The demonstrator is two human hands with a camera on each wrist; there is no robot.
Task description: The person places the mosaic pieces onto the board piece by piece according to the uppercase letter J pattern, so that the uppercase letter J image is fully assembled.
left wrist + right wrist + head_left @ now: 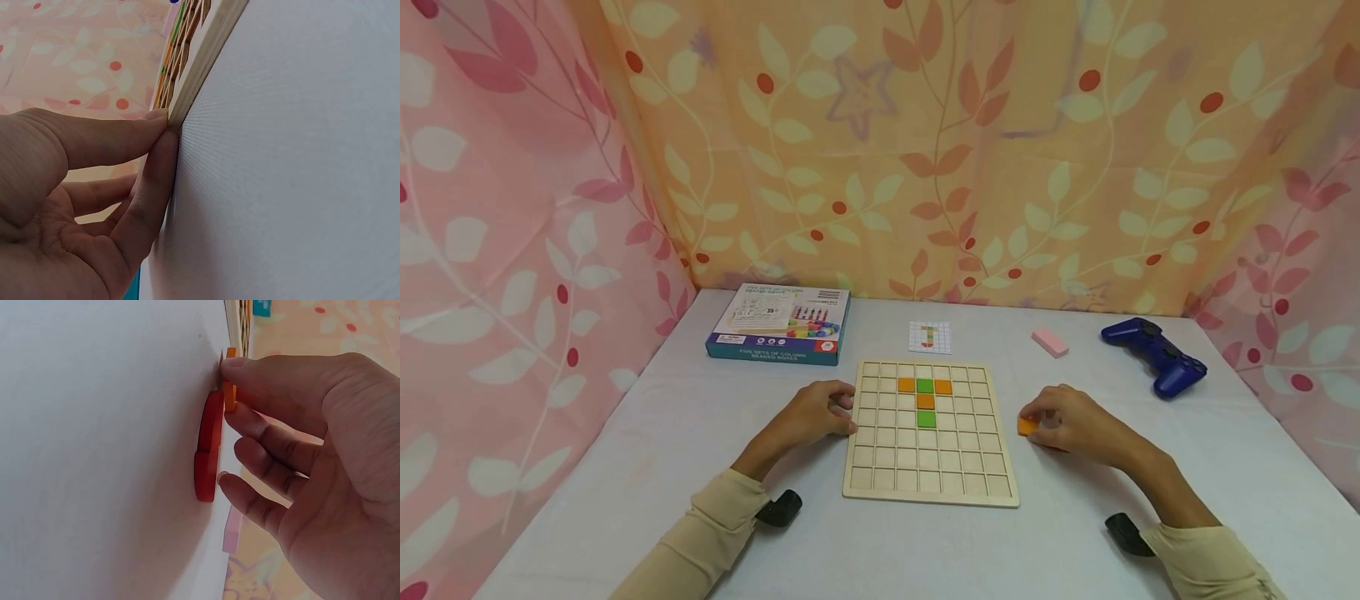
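A wooden grid board (928, 490) lies flat on the white table, holding green and orange square tiles (925, 402) in a T-like arrangement. The left hand (808, 412) is at the board's left edge; in the left wrist view its thumb and index finger pinch the board's side (194, 81). Right of the board, the right hand (1075, 425) holds an orange tile (1027, 427) between thumb and index finger. The right wrist view shows that orange tile (230, 394) above the table and two red pieces (209, 447) beneath the fingers. A small pattern card (930, 337) lies behind the board.
A boxed bead set (778, 325) with a paper on top sits at the back left. A pink block (1049, 342) and a blue game controller (1154, 357) lie at the back right. Patterned curtains (925, 150) stand behind the table and along its sides.
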